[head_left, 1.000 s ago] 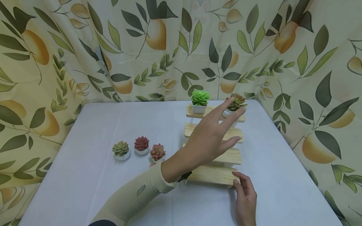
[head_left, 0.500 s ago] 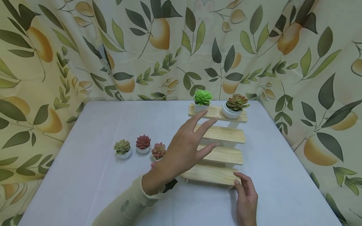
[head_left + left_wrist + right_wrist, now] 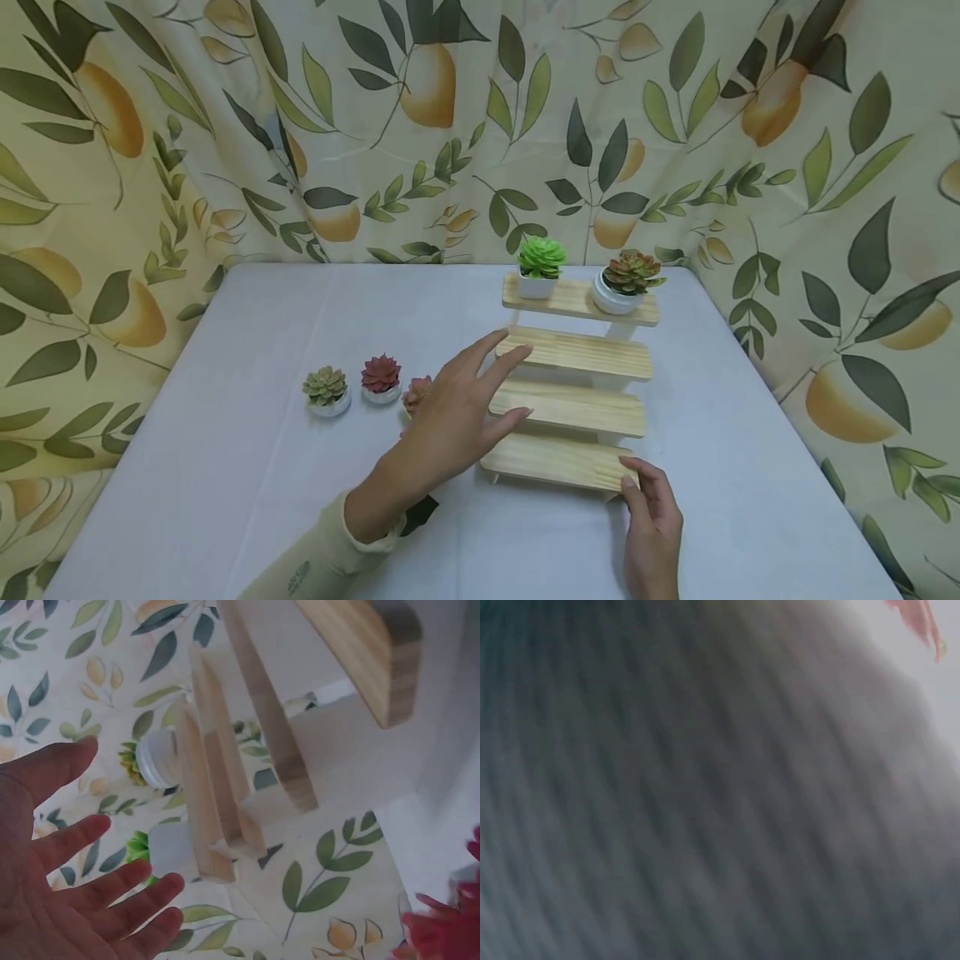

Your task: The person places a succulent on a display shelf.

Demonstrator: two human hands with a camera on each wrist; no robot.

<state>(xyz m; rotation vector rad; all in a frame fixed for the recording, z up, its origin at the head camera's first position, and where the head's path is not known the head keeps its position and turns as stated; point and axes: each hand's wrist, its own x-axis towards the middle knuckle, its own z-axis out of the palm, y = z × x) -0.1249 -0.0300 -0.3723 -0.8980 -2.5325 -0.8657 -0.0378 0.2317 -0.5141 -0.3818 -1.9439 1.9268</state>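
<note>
A tiered wooden plant stand with several steps stands on the table. On its top step sit a bright green potted succulent and a reddish-brown potted succulent in a round white pot. My right hand pinches the right end of the lowest step between thumb and fingers. Fingers spread, my left hand hovers by the stand's left side, holding nothing; in the left wrist view the same hand shows straight fingers. It partly covers a pink succulent. Dark blurred fabric fills most of the right wrist view.
Left of the stand, a pale green succulent and a dark red succulent stand in white pots on the white-covered table. A fruit-patterned curtain hangs behind and at both sides.
My left hand has drawn back from the brown succulent on the top step, moving left and toward me with fingers spread. My right hand stays on the lowest step.
</note>
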